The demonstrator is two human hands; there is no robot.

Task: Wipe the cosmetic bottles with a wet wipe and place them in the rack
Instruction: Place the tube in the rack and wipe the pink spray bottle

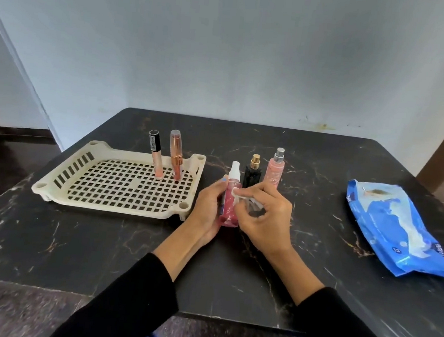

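My left hand [208, 209] grips a pink spray bottle [231, 195] with a white cap, held upright above the table. My right hand [264, 219] pinches a white wet wipe [245, 199] against the bottle's side. Just behind stand a black bottle [252, 174] with a gold cap and a pale pink spray bottle [275, 171]. The cream plastic rack [64, 172] lies to the left. Two lip-product tubes stand in its far right corner: one with a black cap [156, 156], one rose-gold [176, 155].
A blue pack of wet wipes [396, 230] lies on the right side of the black marble-pattern table [102, 252]. A pale wall runs close behind the table's far edge. Dark floor shows at the left and below the near edge.
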